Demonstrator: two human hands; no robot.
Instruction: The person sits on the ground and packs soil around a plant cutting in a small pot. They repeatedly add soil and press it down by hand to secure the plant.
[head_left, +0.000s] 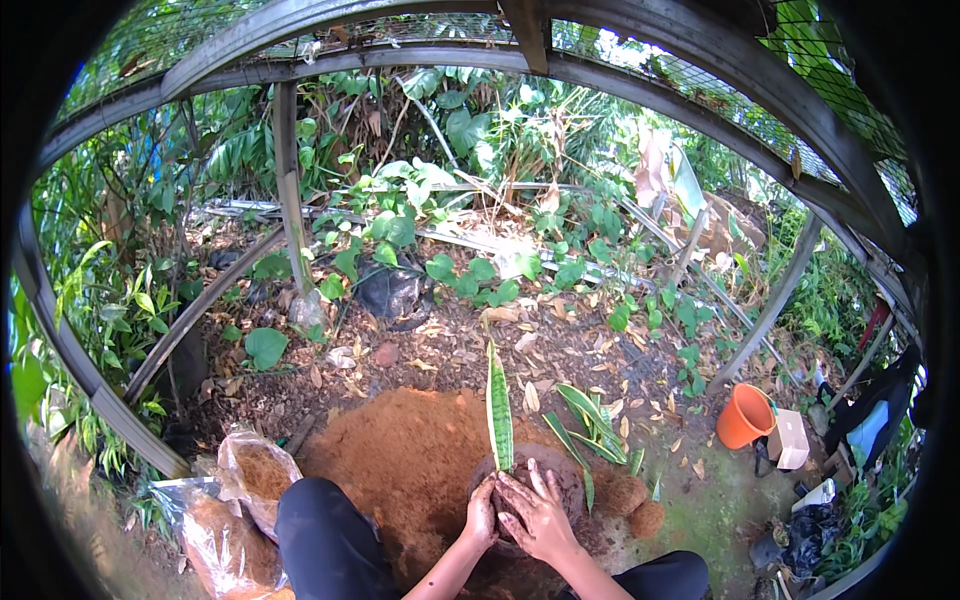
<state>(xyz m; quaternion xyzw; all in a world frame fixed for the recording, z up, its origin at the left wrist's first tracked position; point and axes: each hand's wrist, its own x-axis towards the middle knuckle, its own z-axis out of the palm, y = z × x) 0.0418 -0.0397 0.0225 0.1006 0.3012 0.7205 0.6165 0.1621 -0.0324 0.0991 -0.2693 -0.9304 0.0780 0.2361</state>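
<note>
A snake plant leaf (500, 400), green with pale yellow edges, stands upright in a round mass of dark soil (572, 490) in front of me; whether a pot's rim surrounds it I cannot tell. Against the left side of the leaf's base lies my left hand (481, 516), fingers stretched forward and partly seen edge-on. My right hand (540, 515) rests on the soil at the leaf's right, its fingers spread. Both hands are smeared with soil. More snake plant leaves (592, 420) lie just beyond, to the right.
A heap of reddish-brown soil (390, 450) spreads ahead to the left. Clear plastic bags of brown fibre (225, 535) stand by my left knee. Brown fibrous clumps (625, 492) sit right of the soil. Farther right are an orange bucket (745, 416) and a cardboard box (790, 440).
</note>
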